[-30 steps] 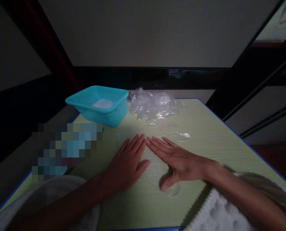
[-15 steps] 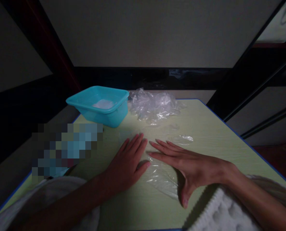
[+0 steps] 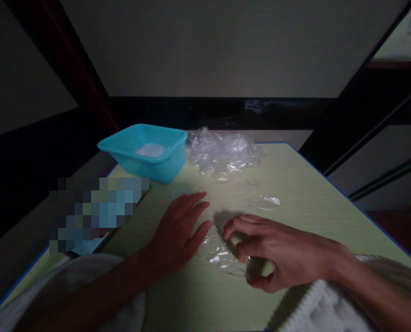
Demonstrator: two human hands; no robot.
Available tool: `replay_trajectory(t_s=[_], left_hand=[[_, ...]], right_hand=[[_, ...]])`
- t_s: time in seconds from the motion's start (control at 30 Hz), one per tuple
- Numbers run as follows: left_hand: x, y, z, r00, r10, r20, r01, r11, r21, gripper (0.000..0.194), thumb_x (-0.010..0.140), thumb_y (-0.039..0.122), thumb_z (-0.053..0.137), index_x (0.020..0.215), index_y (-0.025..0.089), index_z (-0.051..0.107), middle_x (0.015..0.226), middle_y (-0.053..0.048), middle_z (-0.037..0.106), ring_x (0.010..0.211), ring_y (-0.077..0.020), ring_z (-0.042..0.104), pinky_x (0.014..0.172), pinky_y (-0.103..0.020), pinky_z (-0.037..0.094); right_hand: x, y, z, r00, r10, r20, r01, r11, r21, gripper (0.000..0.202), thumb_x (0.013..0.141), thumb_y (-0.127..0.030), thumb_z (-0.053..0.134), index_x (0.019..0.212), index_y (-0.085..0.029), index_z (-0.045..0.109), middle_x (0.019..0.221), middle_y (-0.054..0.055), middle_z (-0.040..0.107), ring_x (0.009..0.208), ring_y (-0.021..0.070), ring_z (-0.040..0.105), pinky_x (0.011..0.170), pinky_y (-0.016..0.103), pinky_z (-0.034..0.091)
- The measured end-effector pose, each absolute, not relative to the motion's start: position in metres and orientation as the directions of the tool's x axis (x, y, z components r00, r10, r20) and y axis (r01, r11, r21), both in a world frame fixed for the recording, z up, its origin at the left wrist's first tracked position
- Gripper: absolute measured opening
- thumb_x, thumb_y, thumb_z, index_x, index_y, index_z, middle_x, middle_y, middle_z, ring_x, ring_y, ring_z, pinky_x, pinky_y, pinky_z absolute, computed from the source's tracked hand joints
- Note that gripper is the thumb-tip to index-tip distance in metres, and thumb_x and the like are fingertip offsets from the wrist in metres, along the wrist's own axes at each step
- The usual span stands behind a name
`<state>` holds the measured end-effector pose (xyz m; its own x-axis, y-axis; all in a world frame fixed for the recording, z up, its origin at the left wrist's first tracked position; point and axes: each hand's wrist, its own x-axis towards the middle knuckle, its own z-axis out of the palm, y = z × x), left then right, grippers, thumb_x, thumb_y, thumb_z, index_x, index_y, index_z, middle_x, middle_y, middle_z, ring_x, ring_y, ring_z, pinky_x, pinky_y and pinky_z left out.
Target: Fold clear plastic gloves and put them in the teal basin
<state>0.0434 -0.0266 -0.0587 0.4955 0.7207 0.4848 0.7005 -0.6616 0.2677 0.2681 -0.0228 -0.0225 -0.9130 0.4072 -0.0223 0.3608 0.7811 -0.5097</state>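
Observation:
A clear plastic bag (image 3: 222, 259) lies flattened and wrinkled on the table in front of me. At its left edge is my left hand (image 3: 180, 227), palm down, with the fingers stretched and a little raised. My right hand (image 3: 272, 251) hovers at the bag's right side, its fingers bent and the thumb apart from them; nothing shows in its grasp. Part of the bag is hidden behind the right fingers. Beyond both hands, a thin clear plastic piece (image 3: 265, 202) rests on the tabletop.
A turquoise plastic basin (image 3: 167, 168) with something whitish inside stands at the back left. Beside it sits a heap of crumpled clear plastic bags (image 3: 226, 154). A pixelated flat object (image 3: 101, 216) lies at left on the pale blue-edged table (image 3: 305, 184).
My right hand has gone from flat, spread fingers to a bent, raised shape. The left fingers have lifted slightly. The bag between them looks shifted and more bunched.

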Motion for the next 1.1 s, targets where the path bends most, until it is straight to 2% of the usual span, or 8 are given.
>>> replay_trajectory(t_s=[0.13,0.27,0.47,0.67,0.77,0.9,1.03,1.1], left_hand=[[0.044,-0.027,-0.058,0.499,0.701,0.509,0.682,-0.68,0.268,0.028,0.09,0.022,0.036,0.101,0.011,0.06,0.113,-0.014,0.062,0.104,-0.0238,0.056,0.095,-0.044,0.041],[0.046,-0.026,-0.059,0.54,0.7,0.467,0.649,-0.7,0.299,0.027,0.09,0.022,0.036,0.096,0.013,0.061,0.109,-0.012,0.064,0.101,-0.0215,0.058,0.096,-0.042,0.041],[0.043,-0.02,-0.059,0.584,0.728,0.359,0.566,-0.683,0.462,0.03,0.09,0.024,0.036,0.099,0.012,0.062,0.117,-0.013,0.061,0.11,-0.0207,0.054,0.097,-0.037,0.042],[0.039,-0.019,-0.055,0.668,0.717,0.199,0.449,-0.602,0.66,0.038,0.091,0.036,0.036,0.116,0.016,0.058,0.13,-0.01,0.054,0.127,-0.0212,0.041,0.108,-0.042,0.027],[0.037,-0.019,-0.048,0.723,0.68,0.12,0.365,-0.524,0.769,0.05,0.092,0.05,0.03,0.121,0.02,0.056,0.13,-0.007,0.054,0.126,-0.0211,0.042,0.11,-0.042,0.021],[0.03,-0.015,-0.04,0.805,0.592,0.035,0.215,-0.347,0.913,0.066,0.086,0.066,0.022,0.119,0.024,0.06,0.125,-0.005,0.058,0.12,-0.0237,0.05,0.106,-0.04,0.028],[0.024,-0.012,-0.039,0.865,0.497,-0.06,0.126,-0.099,0.987,0.069,0.083,0.071,0.02,0.116,0.027,0.062,0.124,-0.001,0.058,0.118,-0.0244,0.052,0.101,-0.038,0.035],[0.023,-0.017,-0.041,0.87,0.484,-0.092,0.163,-0.107,0.981,0.079,0.08,0.075,0.013,0.112,0.025,0.065,0.121,-0.002,0.06,0.115,-0.0251,0.054,0.097,-0.038,0.039]], right_hand=[[0.266,-0.025,-0.024,-0.921,0.389,-0.003,0.336,0.793,-0.507,0.009,0.064,-0.012,0.066,0.067,-0.016,0.059,0.106,0.005,0.054,0.106,0.0166,0.048,0.094,0.029,0.037],[0.265,-0.024,-0.024,-0.921,0.39,0.001,0.334,0.79,-0.514,0.011,0.063,-0.005,0.061,0.066,-0.015,0.056,0.1,0.004,0.055,0.099,0.0141,0.05,0.092,0.027,0.037],[0.265,-0.025,-0.02,-0.916,0.401,0.004,0.312,0.718,-0.622,0.017,0.062,0.0,0.053,0.071,-0.015,0.057,0.1,0.007,0.055,0.095,0.0147,0.052,0.085,0.026,0.043],[0.267,-0.027,-0.011,-0.901,0.431,0.047,0.231,0.569,-0.79,0.016,0.071,-0.001,0.049,0.075,-0.016,0.054,0.1,0.009,0.058,0.096,0.0147,0.055,0.083,0.029,0.046],[0.271,-0.026,-0.009,-0.891,0.451,0.057,0.168,0.444,-0.88,0.016,0.073,-0.001,0.05,0.075,-0.017,0.052,0.1,0.008,0.061,0.095,0.0145,0.057,0.082,0.031,0.046],[0.276,-0.024,-0.009,-0.862,0.503,0.066,0.008,0.145,-0.989,0.008,0.081,-0.008,0.051,0.078,-0.016,0.05,0.1,0.01,0.062,0.096,0.0151,0.059,0.083,0.034,0.047],[0.278,-0.023,-0.007,-0.858,0.511,0.047,-0.136,-0.139,-0.981,0.008,0.084,-0.017,0.053,0.079,-0.016,0.048,0.102,0.012,0.064,0.093,0.0155,0.062,0.078,0.032,0.05],[0.279,-0.024,-0.006,-0.876,0.482,-0.003,-0.149,-0.276,-0.949,0.011,0.085,-0.021,0.055,0.079,-0.016,0.047,0.103,0.012,0.065,0.093,0.017,0.064,0.073,0.03,0.052]])
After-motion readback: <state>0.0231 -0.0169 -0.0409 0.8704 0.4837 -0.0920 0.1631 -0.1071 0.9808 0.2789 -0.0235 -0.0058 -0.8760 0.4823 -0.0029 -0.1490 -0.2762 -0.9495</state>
